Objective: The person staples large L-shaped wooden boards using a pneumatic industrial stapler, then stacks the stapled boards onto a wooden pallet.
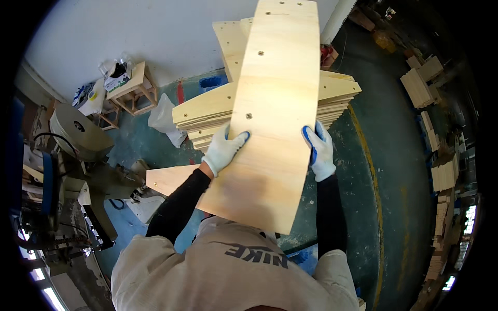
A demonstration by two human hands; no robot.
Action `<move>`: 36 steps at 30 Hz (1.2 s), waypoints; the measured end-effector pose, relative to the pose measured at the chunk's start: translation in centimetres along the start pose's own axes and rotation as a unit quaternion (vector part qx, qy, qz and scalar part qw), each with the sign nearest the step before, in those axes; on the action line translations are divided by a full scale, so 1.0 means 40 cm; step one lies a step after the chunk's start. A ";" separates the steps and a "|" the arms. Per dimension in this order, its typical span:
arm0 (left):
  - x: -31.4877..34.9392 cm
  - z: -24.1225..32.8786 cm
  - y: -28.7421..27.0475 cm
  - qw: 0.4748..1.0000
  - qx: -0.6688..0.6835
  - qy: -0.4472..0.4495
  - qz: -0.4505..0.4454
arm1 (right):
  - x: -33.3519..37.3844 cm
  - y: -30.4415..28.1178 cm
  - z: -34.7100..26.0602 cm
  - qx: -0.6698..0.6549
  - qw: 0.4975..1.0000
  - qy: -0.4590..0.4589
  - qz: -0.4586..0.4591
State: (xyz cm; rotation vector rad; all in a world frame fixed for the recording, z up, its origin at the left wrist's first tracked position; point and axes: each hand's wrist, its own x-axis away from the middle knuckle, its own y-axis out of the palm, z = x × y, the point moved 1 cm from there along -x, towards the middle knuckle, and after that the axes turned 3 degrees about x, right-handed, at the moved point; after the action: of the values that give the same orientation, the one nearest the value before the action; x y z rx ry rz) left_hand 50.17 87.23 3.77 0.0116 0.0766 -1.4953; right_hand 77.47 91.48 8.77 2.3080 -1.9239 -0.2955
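Note:
A long, slightly curved plywood panel [277, 93] is held up in front of me, with several small metal fittings along its left part. My left hand [224, 151], in a white glove with blue on the fingers, grips its left edge, thumb on the face. On the opposite edge my right hand [320, 150], gloved alike, is closed with its thumb at the front. The other fingers are partly hidden. Behind the panel lies a stack of similar plywood panels [203, 108], some crossing others. Below my left forearm, another panel [168, 178] sticks out toward the machine.
At left stands a machine [78, 127] with a round drum and cables. A wooden stool [132, 85] with a box on top is by the wall, near a white plastic bag [167, 120]. Stacked wooden pieces [417, 85] line the right side, past a yellow floor line [371, 166].

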 end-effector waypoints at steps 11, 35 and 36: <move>-0.508 -0.144 -0.112 0.969 -0.025 -0.073 0.236 | -0.510 -0.312 0.329 -0.062 0.965 0.248 0.052; -1.126 -0.536 -0.079 0.867 -0.363 -0.225 0.258 | -1.233 -0.471 0.515 0.673 0.739 -0.017 0.029; -1.138 -0.532 -0.087 0.869 -0.355 -0.227 0.261 | -1.248 -0.468 0.519 0.660 0.751 -0.016 0.016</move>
State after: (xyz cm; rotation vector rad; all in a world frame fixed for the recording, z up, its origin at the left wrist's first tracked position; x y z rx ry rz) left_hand 42.43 133.46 -14.68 -0.8524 0.2204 -0.8257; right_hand 82.11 144.61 -11.97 2.7958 -2.5822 1.5554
